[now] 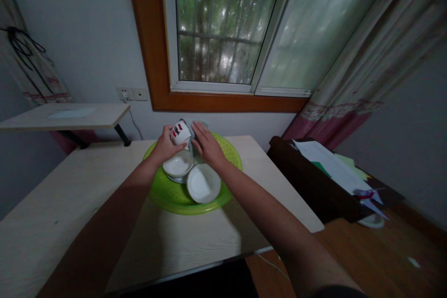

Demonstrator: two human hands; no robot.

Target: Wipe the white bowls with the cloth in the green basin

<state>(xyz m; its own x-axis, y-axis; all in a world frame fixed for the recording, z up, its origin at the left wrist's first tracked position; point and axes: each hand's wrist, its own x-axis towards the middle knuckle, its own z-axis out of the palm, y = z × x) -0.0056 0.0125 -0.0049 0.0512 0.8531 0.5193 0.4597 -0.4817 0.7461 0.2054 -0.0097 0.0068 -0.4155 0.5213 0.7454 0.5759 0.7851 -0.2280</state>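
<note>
White with red and dark marks too small to read, a rounded cup (pixel 179 133) sits tilted in the left hand (pixel 164 146), its fingers curled around it, at the centre of the frame. Just right of it, the right hand (pixel 208 146) has its fingers straight and together; whether it grips the greyish material between the hands I cannot tell. Below lie a smooth, glossy white bowl (pixel 177 165) and a round white dish (pixel 203 184) in a lime-green plastic basket (pixel 164 198) on the pale wood-grain table (pixel 195 237).
</note>
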